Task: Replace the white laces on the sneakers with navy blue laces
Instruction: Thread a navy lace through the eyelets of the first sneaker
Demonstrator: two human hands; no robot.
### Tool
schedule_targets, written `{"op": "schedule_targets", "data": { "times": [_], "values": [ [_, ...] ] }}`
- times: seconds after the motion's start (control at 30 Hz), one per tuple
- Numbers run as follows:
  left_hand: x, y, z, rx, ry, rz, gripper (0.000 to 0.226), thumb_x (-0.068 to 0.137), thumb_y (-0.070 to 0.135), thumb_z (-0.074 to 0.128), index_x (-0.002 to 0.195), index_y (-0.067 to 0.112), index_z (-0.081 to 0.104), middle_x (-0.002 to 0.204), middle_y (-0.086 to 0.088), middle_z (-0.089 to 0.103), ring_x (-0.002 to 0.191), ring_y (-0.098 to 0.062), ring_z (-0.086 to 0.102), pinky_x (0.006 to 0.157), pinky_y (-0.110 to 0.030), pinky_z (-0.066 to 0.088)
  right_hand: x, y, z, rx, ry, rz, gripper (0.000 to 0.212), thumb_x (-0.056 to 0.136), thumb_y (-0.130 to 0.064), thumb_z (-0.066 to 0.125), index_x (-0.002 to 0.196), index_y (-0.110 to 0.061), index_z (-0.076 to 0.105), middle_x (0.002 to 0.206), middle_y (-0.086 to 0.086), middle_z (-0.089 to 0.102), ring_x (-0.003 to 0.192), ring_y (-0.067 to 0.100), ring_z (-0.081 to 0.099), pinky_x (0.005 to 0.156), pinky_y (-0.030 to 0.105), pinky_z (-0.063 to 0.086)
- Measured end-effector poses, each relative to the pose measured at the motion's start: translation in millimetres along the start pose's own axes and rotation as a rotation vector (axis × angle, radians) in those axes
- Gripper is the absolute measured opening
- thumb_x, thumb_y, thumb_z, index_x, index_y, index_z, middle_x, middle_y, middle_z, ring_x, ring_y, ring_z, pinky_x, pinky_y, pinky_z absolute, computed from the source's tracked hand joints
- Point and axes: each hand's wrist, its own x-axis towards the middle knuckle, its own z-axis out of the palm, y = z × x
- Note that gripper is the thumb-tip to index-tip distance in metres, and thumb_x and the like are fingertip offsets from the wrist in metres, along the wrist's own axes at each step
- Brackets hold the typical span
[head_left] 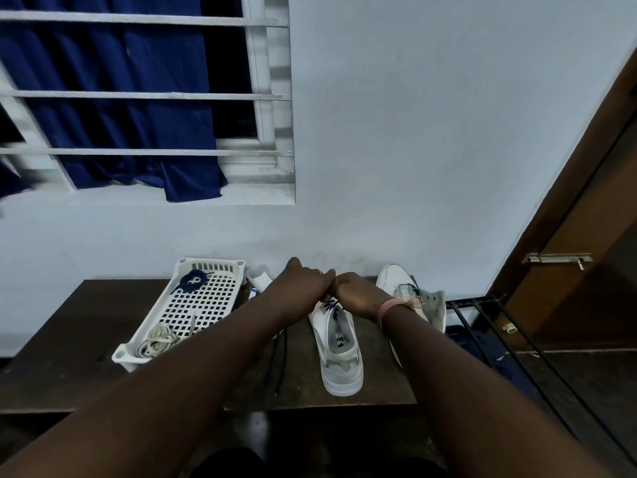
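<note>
A white sneaker (339, 350) stands upright on the dark wooden table (69, 346), heel toward me. A navy blue lace (331, 302) crosses its upper eyelets, and a loose length of it (281, 360) trails over the table to the left of the shoe. My left hand (299, 282) and my right hand (356, 294) meet over the shoe's toe end, fingers closed on the lace. The second sneaker (408, 294) lies on its side to the right, partly behind my right wrist. A white perforated basket (193, 308) holds a coiled navy lace (192, 280) and a bundle of white laces (157, 341).
A small white tube or packet (259, 284) lies between the basket and my left hand. A black metal rack (482, 312) stands right of the table, a brown door (579, 236) beyond it. The wall and a barred window with a blue curtain (138, 98) are behind.
</note>
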Motion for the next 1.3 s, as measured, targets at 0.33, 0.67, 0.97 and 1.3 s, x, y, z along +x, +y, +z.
{"op": "schedule_targets", "data": {
  "times": [0.33,0.67,0.97,1.3],
  "values": [
    [4.3,14.2,-27.1,-1.318,-0.321,-0.958,0.031,0.100,0.009,0.038,0.079,0.007,0.060,0.070,-0.008,0.062,0.054,-0.022,0.059,0.054,-0.025,0.042,-17.3,-5.4,20.1,0.274,0.321,0.197,0.044,0.087,-0.047,0.049,0.075,-0.011,0.070,0.075,0.007,0.073,0.069,0.029,0.070,0.072,0.041,0.061],
    [1.5,21.4,-35.8,-1.783,-0.534,-1.288,0.040,0.105,0.019,0.048,0.067,0.012,0.058,0.050,-0.004,0.053,0.046,-0.020,0.052,0.051,-0.025,0.039,-34.8,-13.2,43.8,1.024,-0.073,0.237,0.030,0.104,-0.043,0.045,0.091,-0.022,0.063,0.075,0.002,0.062,0.056,0.016,0.053,0.050,0.023,0.040],
    [-6.8,0.3,-9.0,-2.112,-0.408,-1.416,0.040,0.094,0.010,0.025,0.061,0.023,0.045,0.046,0.006,0.038,0.036,-0.015,0.035,0.061,-0.028,0.020,-37.8,19.7,-19.5,0.495,-0.390,0.381,0.030,0.109,-0.034,0.040,0.094,-0.015,0.059,0.060,-0.007,0.036,0.043,0.007,0.021,0.041,0.020,0.019],
    [2.2,23.5,-16.2,-1.688,-0.717,-0.763,0.028,0.094,0.029,0.046,0.078,0.019,0.067,0.066,0.006,0.058,0.060,-0.011,0.058,0.051,-0.027,0.022,17.5,-8.6,-50.9,-0.169,-0.680,0.679,0.038,0.110,-0.018,0.026,0.076,-0.016,0.044,0.040,-0.007,0.033,0.029,0.006,0.028,0.037,0.011,0.026]
  ]
}}
